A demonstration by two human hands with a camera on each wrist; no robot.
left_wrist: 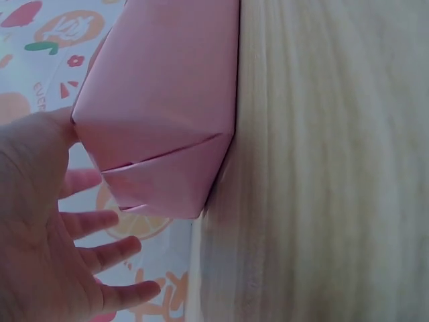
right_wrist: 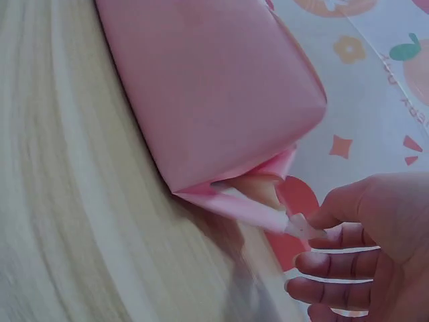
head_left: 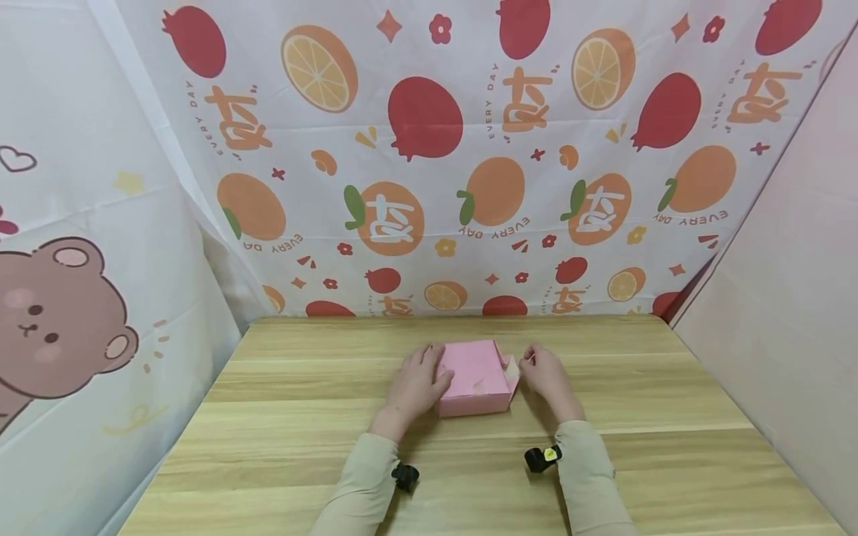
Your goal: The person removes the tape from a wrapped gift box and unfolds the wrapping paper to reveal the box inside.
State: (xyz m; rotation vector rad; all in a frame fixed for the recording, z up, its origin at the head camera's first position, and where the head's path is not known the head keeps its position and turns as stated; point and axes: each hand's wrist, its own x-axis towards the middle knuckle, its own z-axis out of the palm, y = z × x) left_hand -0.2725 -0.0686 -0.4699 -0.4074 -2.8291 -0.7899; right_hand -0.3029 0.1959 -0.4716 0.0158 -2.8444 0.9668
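Observation:
A box wrapped in pink paper (head_left: 469,368) lies on the wooden table. My left hand (head_left: 415,383) rests against its left side, thumb on the top edge; in the left wrist view the fingers are straight and spread. That left end (left_wrist: 164,171) is folded flat. At the right end the paper flap (right_wrist: 244,208) stands loose, with a gap into its fold. My right hand (head_left: 550,378) pinches a whitish piece at the flap's tip (right_wrist: 301,227) between thumb and forefinger. Whether this piece is tape or the paper's pale underside, I cannot tell.
The wooden table (head_left: 302,447) ends at a fruit-print cloth (head_left: 429,223) behind the box. A cloth with a bear print (head_left: 60,313) hangs at the left, and a plain pale one (head_left: 791,313) at the right. Small black cameras (head_left: 405,476) sit on both wrists.

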